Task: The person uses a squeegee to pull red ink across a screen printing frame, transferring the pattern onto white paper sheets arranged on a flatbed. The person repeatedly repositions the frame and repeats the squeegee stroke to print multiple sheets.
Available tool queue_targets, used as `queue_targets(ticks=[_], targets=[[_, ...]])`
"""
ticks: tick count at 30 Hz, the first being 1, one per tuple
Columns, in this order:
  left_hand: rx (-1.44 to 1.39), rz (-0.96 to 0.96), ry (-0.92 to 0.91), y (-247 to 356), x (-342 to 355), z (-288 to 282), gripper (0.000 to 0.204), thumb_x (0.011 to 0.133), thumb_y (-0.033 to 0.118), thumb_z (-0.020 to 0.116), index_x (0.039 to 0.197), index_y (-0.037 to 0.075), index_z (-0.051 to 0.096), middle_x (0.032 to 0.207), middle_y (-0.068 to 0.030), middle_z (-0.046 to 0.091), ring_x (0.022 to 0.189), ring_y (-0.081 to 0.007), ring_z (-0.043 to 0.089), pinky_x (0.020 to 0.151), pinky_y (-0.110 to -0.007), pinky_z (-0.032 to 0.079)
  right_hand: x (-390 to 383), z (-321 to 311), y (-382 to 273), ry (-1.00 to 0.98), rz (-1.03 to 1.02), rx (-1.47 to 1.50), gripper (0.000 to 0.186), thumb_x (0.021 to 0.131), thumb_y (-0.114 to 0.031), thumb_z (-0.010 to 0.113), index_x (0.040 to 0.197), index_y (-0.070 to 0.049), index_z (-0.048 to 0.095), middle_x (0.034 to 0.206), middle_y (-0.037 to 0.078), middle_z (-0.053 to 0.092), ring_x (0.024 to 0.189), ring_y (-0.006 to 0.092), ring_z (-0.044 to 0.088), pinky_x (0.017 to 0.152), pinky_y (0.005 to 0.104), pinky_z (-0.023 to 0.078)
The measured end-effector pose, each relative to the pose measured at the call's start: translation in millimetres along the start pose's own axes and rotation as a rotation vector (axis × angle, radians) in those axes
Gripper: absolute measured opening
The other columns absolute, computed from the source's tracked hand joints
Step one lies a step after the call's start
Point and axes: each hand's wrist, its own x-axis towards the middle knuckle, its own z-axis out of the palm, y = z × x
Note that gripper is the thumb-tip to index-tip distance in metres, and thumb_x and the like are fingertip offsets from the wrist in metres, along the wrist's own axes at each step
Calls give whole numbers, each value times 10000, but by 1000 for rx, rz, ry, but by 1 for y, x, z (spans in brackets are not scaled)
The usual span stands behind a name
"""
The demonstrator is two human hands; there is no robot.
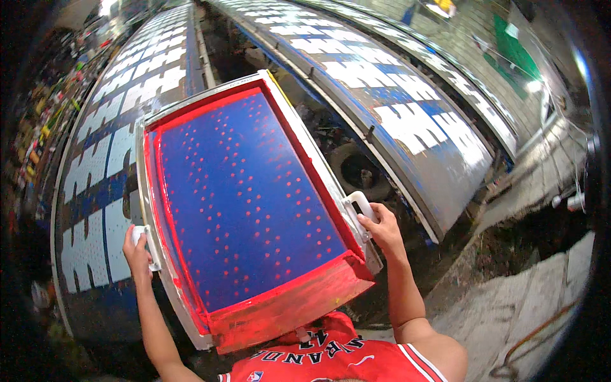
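Note:
A large screen printing frame [253,210] is held tilted in front of my body, above the gap between two long tables. Its mesh is blue with rows of small red dots, edged in red, and a red-smeared strip [293,304] runs along the near end. My left hand [136,253] is closed round the white handle [151,249] on the frame's left side. On the right side, my right hand [384,228] grips the other white handle [363,207], with the thumb on top. The frame's underside is hidden.
White cut fabric pieces [118,156] lie in rows on the left table. More white pieces [410,127] cover the right table, whose metal edge [407,197] runs close by. A tyre [359,170] sits low in the gap. Rough concrete slabs [531,302] are at lower right.

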Motion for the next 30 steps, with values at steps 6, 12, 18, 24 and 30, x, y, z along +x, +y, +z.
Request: queue_targets(ticks=[6,12,18,24,30], targets=[[32,-3,140,28,-57,77,448,975,84,612,1410,11,538,962,-75,659,436,-62,457,354,-252,334,92,-53,37,-68,-5,75,629,840,-305,809,1312,56,602,1144,211,707,1039,262,685,932,379,521],[-40,-42,165,57,-116,140,456,970,66,604,1414,-2,528,961,-89,674,431,-70,474,351,-252,348,154,-121,51,-147,-41,70,636,837,-296,798,1310,74,589,1149,219,704,1063,275,683,932,375,514],[-10,-116,265,61,-144,160,503,944,31,572,1439,-25,505,961,-122,678,401,-92,467,337,-269,338,199,-134,48,-189,-118,15,659,819,-312,806,1312,67,588,1141,233,698,1041,296,682,921,391,519],[-47,-132,422,53,-178,132,514,936,37,577,1442,-20,511,985,-124,684,391,-91,456,336,-268,330,240,-94,20,-358,-239,-81,700,815,-348,805,1331,67,575,1168,235,688,1054,292,681,926,392,524],[-71,-189,672,43,-233,89,525,916,43,602,1436,15,534,954,-93,684,406,-84,450,352,-260,335,260,-26,-34,-580,-334,-91,682,832,-342,799,1334,62,575,1158,223,696,1039,282,691,913,384,534]])
